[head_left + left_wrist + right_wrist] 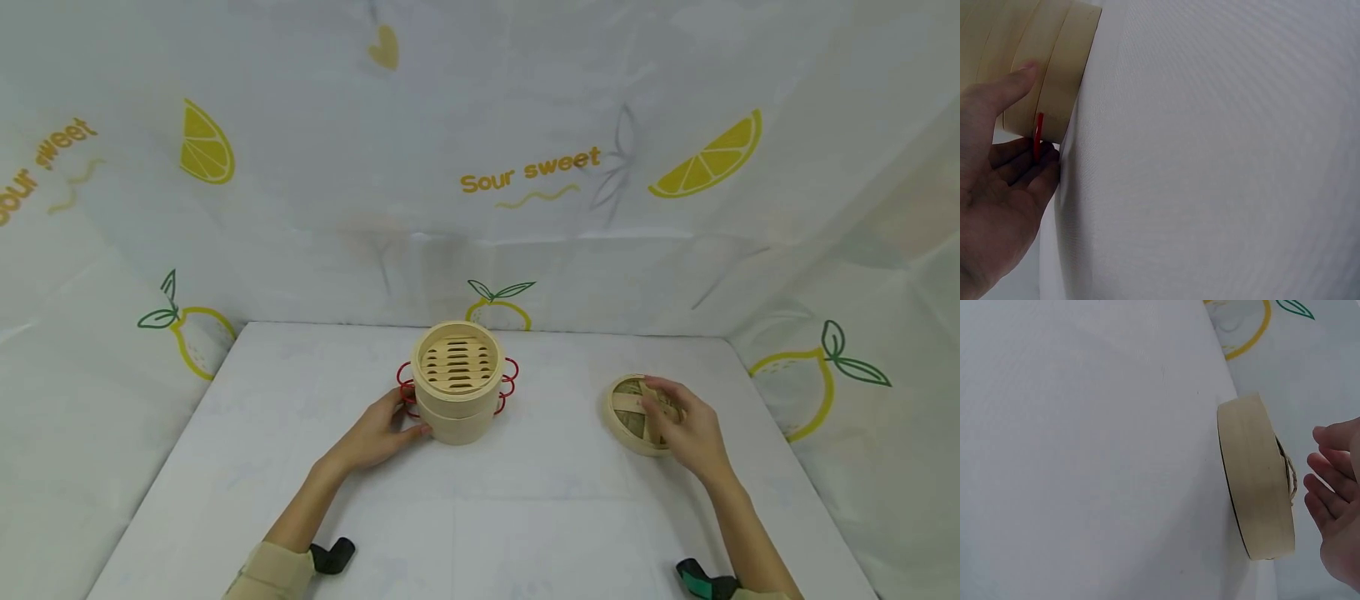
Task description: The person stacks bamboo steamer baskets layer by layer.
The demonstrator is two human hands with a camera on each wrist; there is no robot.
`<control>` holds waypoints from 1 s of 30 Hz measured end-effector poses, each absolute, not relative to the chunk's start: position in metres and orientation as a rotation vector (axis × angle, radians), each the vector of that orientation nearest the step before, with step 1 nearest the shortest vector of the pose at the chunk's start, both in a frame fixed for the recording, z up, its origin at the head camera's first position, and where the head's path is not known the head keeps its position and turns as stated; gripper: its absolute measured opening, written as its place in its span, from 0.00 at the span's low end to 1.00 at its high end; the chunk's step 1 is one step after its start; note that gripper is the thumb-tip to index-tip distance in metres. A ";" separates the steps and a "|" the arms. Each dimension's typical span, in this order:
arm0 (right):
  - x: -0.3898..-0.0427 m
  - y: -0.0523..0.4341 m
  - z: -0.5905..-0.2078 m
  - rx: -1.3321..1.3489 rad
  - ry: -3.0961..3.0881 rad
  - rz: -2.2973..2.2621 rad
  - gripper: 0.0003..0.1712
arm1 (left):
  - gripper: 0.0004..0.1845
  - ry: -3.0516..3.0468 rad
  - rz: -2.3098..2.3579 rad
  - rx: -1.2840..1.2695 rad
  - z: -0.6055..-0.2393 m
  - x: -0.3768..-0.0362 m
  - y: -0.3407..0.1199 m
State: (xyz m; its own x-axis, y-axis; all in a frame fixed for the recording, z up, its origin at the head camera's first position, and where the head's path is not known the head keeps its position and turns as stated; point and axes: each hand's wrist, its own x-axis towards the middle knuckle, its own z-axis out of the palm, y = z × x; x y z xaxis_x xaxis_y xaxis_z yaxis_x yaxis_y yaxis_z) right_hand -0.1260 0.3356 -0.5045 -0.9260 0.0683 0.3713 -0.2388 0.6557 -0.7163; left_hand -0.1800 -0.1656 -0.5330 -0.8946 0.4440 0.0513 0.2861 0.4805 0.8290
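Bright, even, diffuse light; source unseen. Shadows faint and soft under steamer point(457, 385). No glare. Head view bends at edges, wide-angle. Wrist views tilted, near hands slightly soft.

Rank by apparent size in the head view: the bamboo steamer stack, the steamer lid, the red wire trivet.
1. Bamboo steamer stack, largest.
2. Steamer lid, partly under the right hand.
3. Red wire trivet: only loops show, so its true size is unsure.

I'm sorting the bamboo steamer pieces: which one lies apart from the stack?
The woven bamboo lid, flat on the table under the right hand. The two steamer tiers stand stacked on a red wire trivet, touched by the left hand.
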 end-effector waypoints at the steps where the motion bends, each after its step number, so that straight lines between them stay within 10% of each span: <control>1: -0.127 0.337 -0.506 0.131 -2.508 1.148 0.17 | 0.38 2.552 1.382 0.634 -0.533 -0.180 -0.166; 30: -0.131 0.347 -0.520 0.116 -2.573 1.101 0.11 | 0.37 2.549 1.397 0.649 -0.532 -0.180 -0.166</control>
